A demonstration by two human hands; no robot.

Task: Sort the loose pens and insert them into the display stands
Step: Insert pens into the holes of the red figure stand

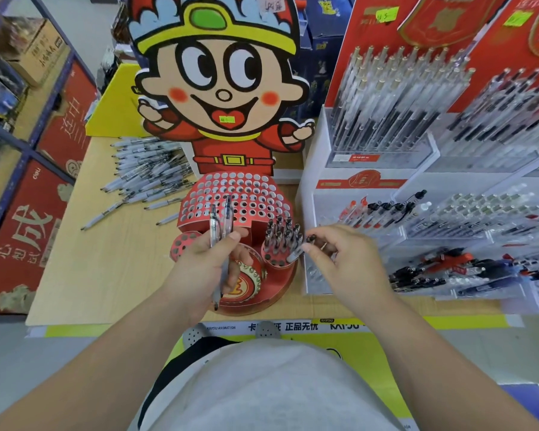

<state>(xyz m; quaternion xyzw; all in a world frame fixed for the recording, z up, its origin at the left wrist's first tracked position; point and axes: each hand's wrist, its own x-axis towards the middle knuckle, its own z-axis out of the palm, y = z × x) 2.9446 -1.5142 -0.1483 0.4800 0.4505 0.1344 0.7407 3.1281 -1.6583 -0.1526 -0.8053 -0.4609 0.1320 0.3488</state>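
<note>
Head view: left hand [203, 262] grips perhaps two pens [213, 220]; right hand [346, 262] pinches one pen [294, 254] at red stand [240, 194].

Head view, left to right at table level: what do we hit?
Red boxes, loose pens, left hand gripping spare pens, red cup, right hand pinching a pen, white display stand.

The left hand [206, 259] grips two pens [220, 231] upright before the red cartoon stand [235, 197]. The right hand [343, 259] pinches one pen [296, 252] at the stand's partly filled right cup [279, 259]. Loose pens [143, 175] lie on the table [106, 269].
</note>
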